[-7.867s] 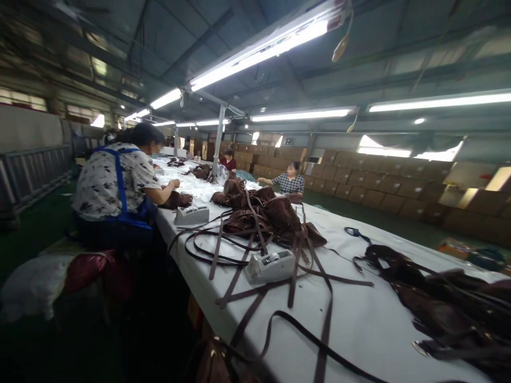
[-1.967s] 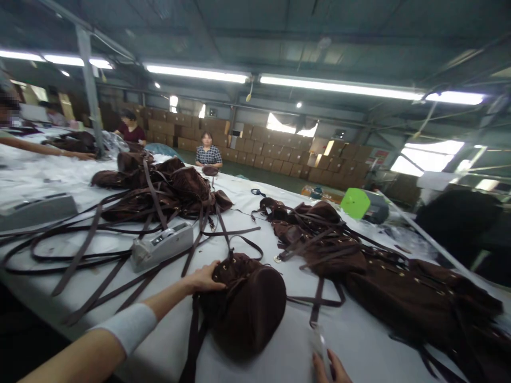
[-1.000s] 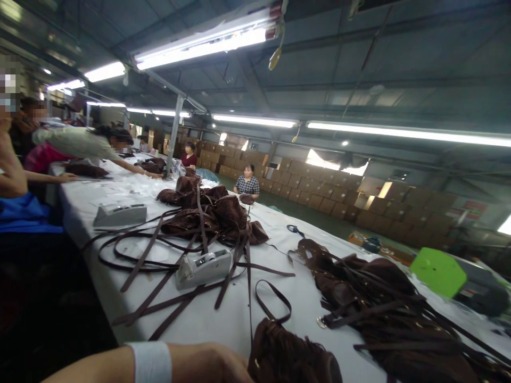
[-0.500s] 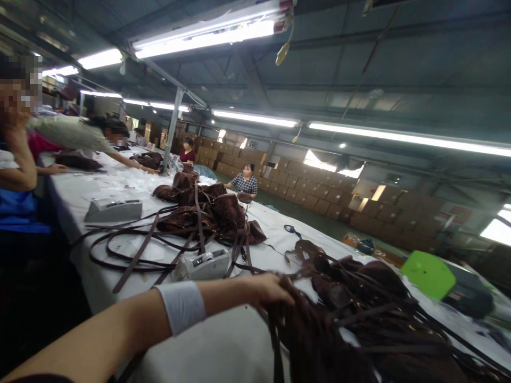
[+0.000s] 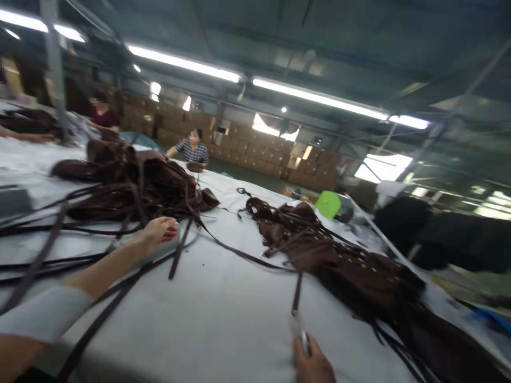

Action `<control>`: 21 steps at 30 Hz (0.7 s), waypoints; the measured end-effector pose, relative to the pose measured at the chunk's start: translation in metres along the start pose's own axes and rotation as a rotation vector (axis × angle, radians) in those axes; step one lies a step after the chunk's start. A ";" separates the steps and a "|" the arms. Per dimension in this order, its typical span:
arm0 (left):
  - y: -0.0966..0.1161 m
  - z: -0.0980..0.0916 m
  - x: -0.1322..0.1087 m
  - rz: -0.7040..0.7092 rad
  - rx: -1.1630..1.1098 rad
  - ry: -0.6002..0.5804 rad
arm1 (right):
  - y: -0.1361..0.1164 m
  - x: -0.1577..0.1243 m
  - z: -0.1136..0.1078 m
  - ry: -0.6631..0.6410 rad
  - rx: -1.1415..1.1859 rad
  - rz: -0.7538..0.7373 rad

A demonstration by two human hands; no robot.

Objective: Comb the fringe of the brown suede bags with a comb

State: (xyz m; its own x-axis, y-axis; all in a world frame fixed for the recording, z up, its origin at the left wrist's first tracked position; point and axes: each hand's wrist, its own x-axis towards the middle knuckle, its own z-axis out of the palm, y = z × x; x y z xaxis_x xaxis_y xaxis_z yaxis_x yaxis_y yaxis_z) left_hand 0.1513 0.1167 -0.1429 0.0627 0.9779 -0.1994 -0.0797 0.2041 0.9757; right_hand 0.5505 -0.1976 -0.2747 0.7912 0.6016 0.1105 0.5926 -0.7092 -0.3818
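My left hand (image 5: pixel 158 231) reaches out over the white table (image 5: pixel 223 314), with a white wristband on the forearm. Its fingers curl over a small grey desk device (image 5: pixel 176 237) that lies among loose brown straps (image 5: pixel 99 229); motion blur hides the grip. At the bottom edge my right hand (image 5: pixel 313 363) is closed on a small slender pale tool (image 5: pixel 298 325). The tool's tip meets the end of a brown strap (image 5: pixel 296 291), which runs back to the right-hand pile of brown suede bags (image 5: pixel 343 260).
A second heap of brown bags (image 5: pixel 139 178) lies further back on the left. Other people sit at the far end of the table (image 5: pixel 191 150). A green object (image 5: pixel 328 204) and dark bundles (image 5: pixel 403 223) lie at the right. Stacked cartons (image 5: pixel 247 154) line the far wall.
Half a second ago my left hand was gripping a brown bag by the right pile. It has let go and moved left to the grey device. My right hand has come into view.
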 end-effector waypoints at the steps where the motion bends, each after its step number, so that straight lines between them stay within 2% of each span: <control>1: -0.025 0.016 -0.011 -0.004 0.059 -0.077 | -0.001 -0.006 -0.004 -0.029 0.034 -0.014; 3: -0.069 0.051 -0.034 0.066 0.224 -0.261 | -0.004 -0.015 -0.009 -0.025 0.072 -0.017; 5: -0.106 0.083 -0.057 0.295 0.501 -0.465 | -0.007 -0.020 -0.010 0.005 0.080 0.000; 6: -0.123 0.097 -0.066 0.405 0.636 -0.528 | -0.008 -0.022 -0.010 0.024 0.083 0.011; 8: -0.152 0.119 -0.082 0.526 0.903 -0.528 | -0.007 -0.025 -0.010 0.065 0.111 0.026; 11: -0.184 0.133 -0.096 0.578 1.207 -0.407 | 0.000 -0.024 -0.010 0.102 0.183 0.038; 13: -0.195 0.134 -0.100 0.607 1.283 -0.374 | 0.003 -0.016 -0.012 0.105 0.222 0.039; 16: -0.200 0.131 -0.101 0.617 1.302 -0.373 | -0.002 0.009 -0.012 0.101 0.219 0.033; 21: -0.198 0.132 -0.098 0.612 1.328 -0.353 | -0.031 0.061 0.007 0.070 0.098 0.016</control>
State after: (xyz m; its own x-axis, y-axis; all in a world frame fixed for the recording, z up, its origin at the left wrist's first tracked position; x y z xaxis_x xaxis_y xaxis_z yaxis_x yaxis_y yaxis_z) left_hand 0.2923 -0.0261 -0.3048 0.5992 0.7943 0.1004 0.7407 -0.5976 0.3068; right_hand 0.5790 -0.1361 -0.2625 0.8112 0.5607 0.1661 0.5646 -0.6771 -0.4719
